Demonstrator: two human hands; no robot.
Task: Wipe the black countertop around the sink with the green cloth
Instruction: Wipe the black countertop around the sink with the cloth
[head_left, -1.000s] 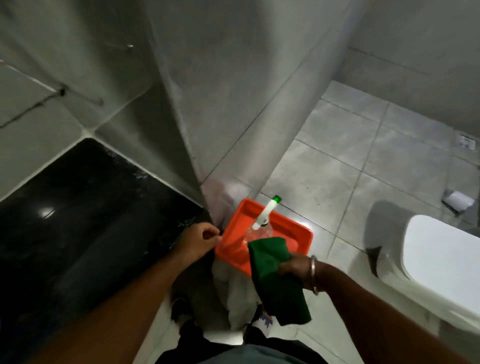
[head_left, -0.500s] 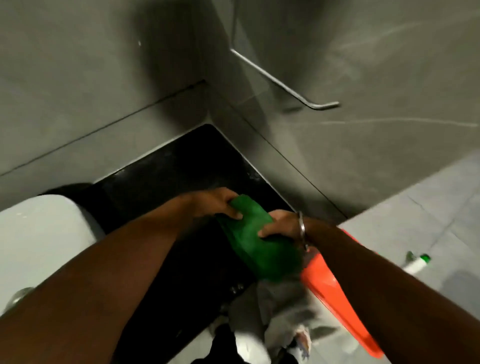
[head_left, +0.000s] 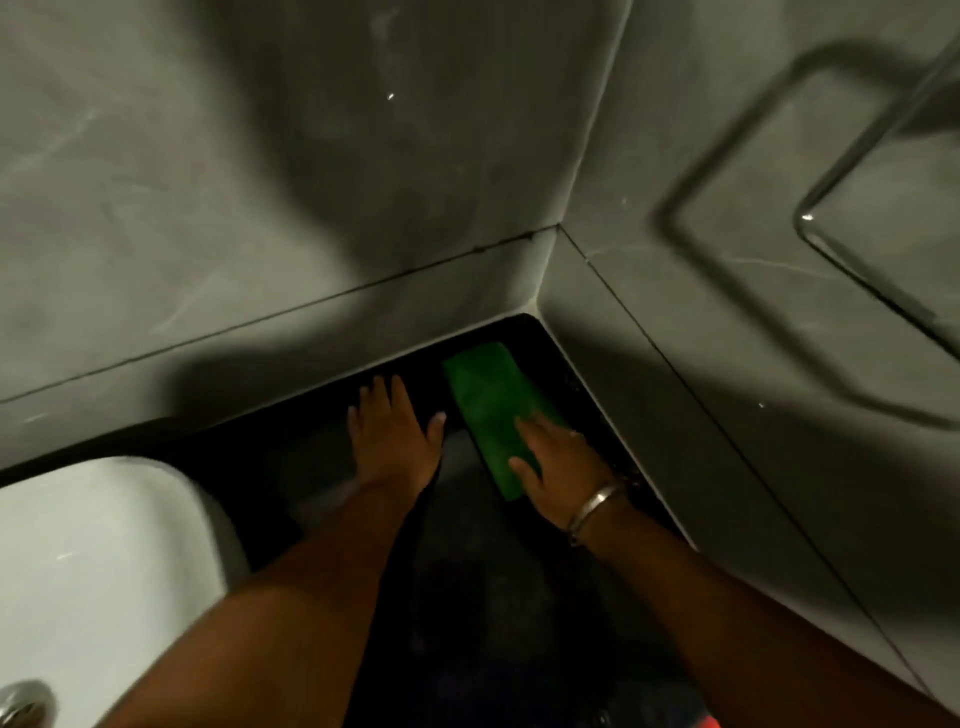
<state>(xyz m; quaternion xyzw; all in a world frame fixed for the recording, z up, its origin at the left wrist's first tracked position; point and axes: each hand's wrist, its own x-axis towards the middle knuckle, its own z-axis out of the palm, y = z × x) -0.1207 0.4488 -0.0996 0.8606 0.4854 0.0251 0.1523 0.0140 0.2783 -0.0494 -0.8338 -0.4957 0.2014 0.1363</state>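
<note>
The green cloth (head_left: 488, 410), folded into a long strip, lies flat on the black countertop (head_left: 483, 561) in the far right corner where two grey walls meet. My right hand (head_left: 561, 467), with a metal bangle at the wrist, presses down on the cloth's near end with spread fingers. My left hand (head_left: 392, 439) rests flat on the bare countertop just left of the cloth, fingers apart and holding nothing. The white sink (head_left: 98, 571) sits at the lower left of the countertop.
Grey tiled walls close the countertop at the back and on the right. A metal towel rail (head_left: 852, 244) hangs on the right wall above the counter. A chrome fitting (head_left: 23, 701) shows at the sink's bottom left. An orange edge (head_left: 709, 721) peeks out at the bottom.
The view swung from the orange tub on the floor to the counter corner. Both hands carried the green cloth up, then laid it flat; my left hand let go.
</note>
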